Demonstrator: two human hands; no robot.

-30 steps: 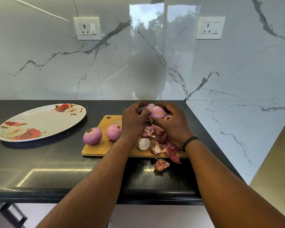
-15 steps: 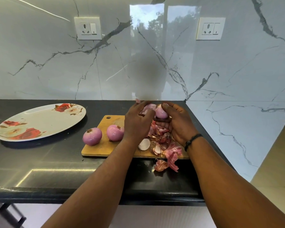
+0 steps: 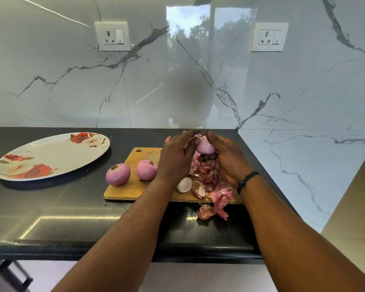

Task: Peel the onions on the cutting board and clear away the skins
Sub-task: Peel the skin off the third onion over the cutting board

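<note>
Current state: both hands work one onion (image 3: 205, 146) held above the far right part of the cutting board (image 3: 133, 187). The left hand (image 3: 175, 160) has its fingers curled toward the onion's left side, apparently pinching loose skin there; the exact contact is hidden behind the hand. The right hand (image 3: 227, 162) cups the onion from below and the right, thumb over its top.

Risks, left to right:

1. The two peeled onions (image 3: 117, 174) (image 3: 147, 170) sit loose on the left half of the board, the outer one at its left edge. A knock from the left forearm would probably roll it onto the bench (image 3: 51, 207).
2. The held onion looks smooth and largely bare. A hard pull on the skin could slip it out of the cupped right hand, and it would drop into the skin pile.
3. The skins (image 3: 207, 178) are heaped on the right half of the board, directly under the hands. Some pieces (image 3: 212, 209) already lie off the board's front edge on the bench, near the bench's front lip. A careless sweep may push them to the floor.

Surroundings: a floral plate (image 3: 51, 157) rests on the bench well left of the board. Two wall sockets (image 3: 112, 36) (image 3: 269, 37) are set in the marble backsplash, clear of the work. The two peeled onions stand between the skin pile and the plate, and obstruct any leftward sweep of skins.
</note>
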